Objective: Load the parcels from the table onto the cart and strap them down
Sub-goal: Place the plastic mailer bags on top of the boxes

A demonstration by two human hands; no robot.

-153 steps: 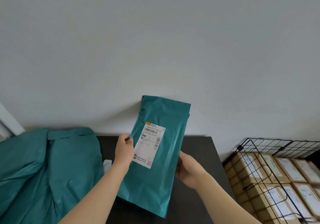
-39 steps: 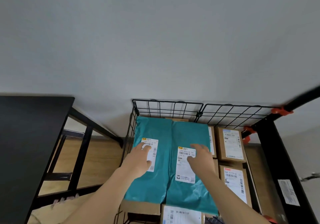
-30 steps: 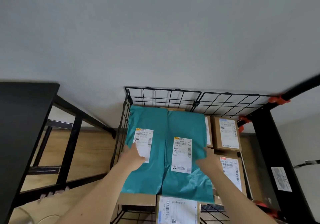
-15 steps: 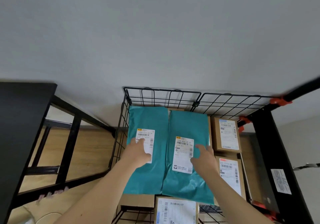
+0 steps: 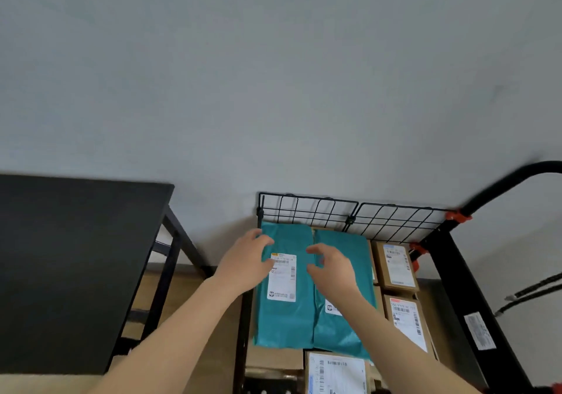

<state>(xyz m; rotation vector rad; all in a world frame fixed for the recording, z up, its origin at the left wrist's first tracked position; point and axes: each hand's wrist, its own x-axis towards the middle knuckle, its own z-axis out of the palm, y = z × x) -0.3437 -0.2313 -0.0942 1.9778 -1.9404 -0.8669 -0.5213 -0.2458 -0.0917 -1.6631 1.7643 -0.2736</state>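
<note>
left hand [image 5: 243, 269], right hand [image 5: 331, 272] now off 2 teal mailers [image 5: 289, 323], fingers [image 5: 313, 250] loose, empty; black table [image 5: 67, 265] beside wire cart [image 5: 450, 275]; grey wall [image 5: 273, 74]

Bare forearms [image 5: 182, 317] run to a bare left grip [image 5: 246, 267] and right grip [image 5: 333, 269].

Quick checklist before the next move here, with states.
1. Left-hand grip and right-hand grip hold nothing: ok.
2. Left mailer and right mailer lie flat, side by side on the boxes: ok.
3. Both sit inside the wire wall: ok.
4. Strap across the load: not ok, none visible.
5. More parcels on the table: cannot tell, only part shows.
</note>
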